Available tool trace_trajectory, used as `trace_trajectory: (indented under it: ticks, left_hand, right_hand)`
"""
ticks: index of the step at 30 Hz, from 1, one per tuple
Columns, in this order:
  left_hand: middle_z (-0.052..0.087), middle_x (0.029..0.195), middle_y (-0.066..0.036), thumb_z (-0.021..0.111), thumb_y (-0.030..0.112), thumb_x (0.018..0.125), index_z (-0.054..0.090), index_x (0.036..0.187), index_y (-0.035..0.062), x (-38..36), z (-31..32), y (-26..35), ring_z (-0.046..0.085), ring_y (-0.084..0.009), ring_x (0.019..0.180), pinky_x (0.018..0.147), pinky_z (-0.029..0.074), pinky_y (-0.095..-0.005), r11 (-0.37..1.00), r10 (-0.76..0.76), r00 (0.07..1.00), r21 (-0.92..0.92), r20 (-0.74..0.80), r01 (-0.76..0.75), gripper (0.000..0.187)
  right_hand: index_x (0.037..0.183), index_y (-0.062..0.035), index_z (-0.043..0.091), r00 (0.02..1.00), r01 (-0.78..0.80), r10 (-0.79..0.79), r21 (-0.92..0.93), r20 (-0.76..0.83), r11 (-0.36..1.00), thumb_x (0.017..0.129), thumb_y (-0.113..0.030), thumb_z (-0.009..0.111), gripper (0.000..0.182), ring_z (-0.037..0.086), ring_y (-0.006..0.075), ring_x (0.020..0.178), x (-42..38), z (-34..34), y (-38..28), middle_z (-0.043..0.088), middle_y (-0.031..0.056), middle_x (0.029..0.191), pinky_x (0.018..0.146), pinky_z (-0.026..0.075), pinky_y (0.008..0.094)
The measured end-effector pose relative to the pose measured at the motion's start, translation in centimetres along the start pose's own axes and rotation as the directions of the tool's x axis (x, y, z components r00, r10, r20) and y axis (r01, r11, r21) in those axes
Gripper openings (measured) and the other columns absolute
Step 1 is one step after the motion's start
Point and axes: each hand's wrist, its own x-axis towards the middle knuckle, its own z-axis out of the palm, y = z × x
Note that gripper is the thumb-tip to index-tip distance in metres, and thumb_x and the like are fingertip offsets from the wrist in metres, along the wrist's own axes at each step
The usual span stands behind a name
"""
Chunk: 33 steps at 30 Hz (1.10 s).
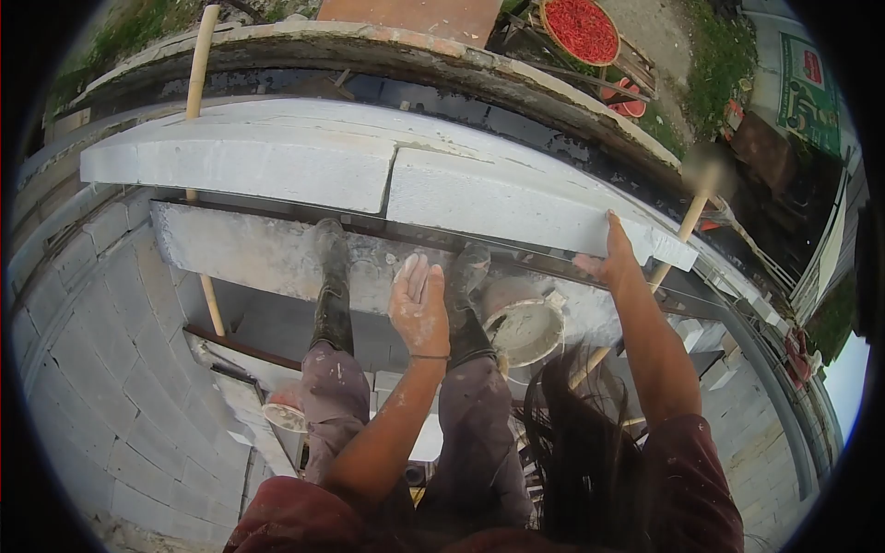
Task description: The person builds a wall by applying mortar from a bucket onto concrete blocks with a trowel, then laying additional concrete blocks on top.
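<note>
My left hand is raised over the plank, between my legs. Its fingers are stretched out with white dust on the tips, and nothing is in it. My right hand rests against the near side of a white block, close to the block's right end. Its fingers point up along the face and the thumb is spread away. A second white block lies to the left in the same wall course, with a narrow dark gap between the two.
My boots stand on a dusty plank. Beside the right boot is a bucket of grey mortar. Bamboo poles rise at both sides. A reddish bucket sits lower left. Beyond the wall is a basket of red chillies.
</note>
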Motion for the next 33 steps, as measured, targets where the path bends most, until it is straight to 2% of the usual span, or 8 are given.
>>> trace_trajectory:
  ticks: [3,5,8,13,15,17,18,33]
  left_hand:
    - [0.054,0.149,-0.018,0.06,0.028,0.104,0.048,0.15,0.003,1.9,-4.1,-4.1,0.048,-0.0347,0.14,0.117,0.039,-0.0498,0.929,-0.357,0.933,-0.084,0.052,0.36,0.053]
    - [0.046,0.157,-0.018,0.052,0.034,0.108,0.043,0.153,0.0045,3.6,-5.8,-6.7,0.038,-0.0346,0.15,0.122,0.03,-0.0533,0.792,-0.586,0.807,-0.16,0.074,0.589,0.055]
    - [0.02,0.17,-0.016,0.037,0.048,0.11,0.023,0.162,0.0072,8.4,-4.3,-9.7,0.01,-0.034,0.159,0.127,0.011,-0.059,0.483,-0.616,0.702,-0.534,0.356,0.694,0.068]
    - [0.028,0.167,-0.015,0.039,0.05,0.108,0.026,0.161,0.0083,14.1,4.0,-10.3,0.019,-0.0345,0.157,0.126,0.017,-0.0592,0.221,-0.548,0.704,-0.734,0.452,0.643,0.068]
    - [0.049,0.152,-0.013,0.045,0.047,0.106,0.046,0.15,0.0082,15.5,5.8,-10.3,0.043,-0.0324,0.144,0.12,0.033,-0.0547,0.17,-0.145,0.741,-0.721,0.656,0.672,0.059]
    - [0.056,0.143,-0.009,0.047,0.047,0.105,0.052,0.143,0.0106,15.2,6.7,-11.2,0.05,-0.0293,0.135,0.115,0.039,-0.0516,0.102,-0.16,0.746,-0.741,0.646,0.664,0.052]
    - [0.062,0.134,-0.005,0.049,0.047,0.104,0.058,0.135,0.0129,15.5,7.4,-10.8,0.057,-0.0262,0.126,0.111,0.045,-0.0485,0.071,-0.128,0.753,-0.751,0.646,0.656,0.047]
    - [0.062,0.135,-0.009,0.051,0.041,0.103,0.058,0.135,0.0081,15.6,6.8,-8.5,0.056,-0.0286,0.128,0.113,0.043,-0.0501,0.077,-0.168,0.782,-0.782,0.601,0.618,0.047]
  right_hand:
    - [0.156,0.0024,0.031,0.926,0.206,-0.355,-0.617,-0.128,0.759,0.088,-0.053,0.075,0.097,0.036,0.0411,0.144,0.7,-2.8,1.6,0.036,0.0226,0.156,0.117,0.037,0.0562]
    - [0.156,0.0099,0.023,0.273,0.628,-0.771,-0.714,0.575,-0.31,0.081,-0.047,0.082,0.112,0.032,0.0423,0.147,-4.4,-2.7,2.6,0.033,0.0287,0.156,0.122,0.03,0.0542]
    - [0.158,0.0081,0.021,0.078,0.523,-0.399,-0.378,0.914,-0.764,0.07,-0.044,0.088,0.123,0.029,0.0439,0.148,-7.2,1.4,2.0,0.033,0.0296,0.155,0.124,0.023,0.0553]
    - [0.155,0.0086,0.023,0.124,0.402,-0.362,-0.38,0.924,-0.833,0.061,-0.037,0.094,0.127,0.028,0.0451,0.148,-4.5,7.1,5.6,0.035,0.03,0.153,0.123,0.022,0.0556]
    - [0.153,0.0084,0.026,0.08,0.389,-0.399,-0.397,0.913,-0.831,0.059,-0.036,0.095,0.125,0.033,0.0458,0.144,-2.6,8.0,6.6,0.039,0.029,0.148,0.121,0.027,0.0547]
    - [0.146,0.0078,0.034,0.161,0.511,-0.425,-0.444,0.891,-0.736,0.055,-0.028,0.096,0.116,0.044,0.043,0.128,-2.3,7.8,6.6,0.046,0.0248,0.134,0.108,0.036,0.0515]
    - [0.139,0.006,0.039,0.011,0.545,-0.413,-0.352,0.911,-0.761,0.053,-0.02,0.096,0.106,0.048,0.0399,0.115,-2.8,7.8,6.6,0.047,0.0214,0.123,0.097,0.039,0.0495]
    - [0.138,0.0042,0.042,0.049,0.566,-0.443,-0.391,0.895,-0.726,0.044,-0.012,0.099,0.112,0.049,0.0391,0.117,-2.9,7.6,7.5,0.049,0.0199,0.124,0.1,0.04,0.0486]
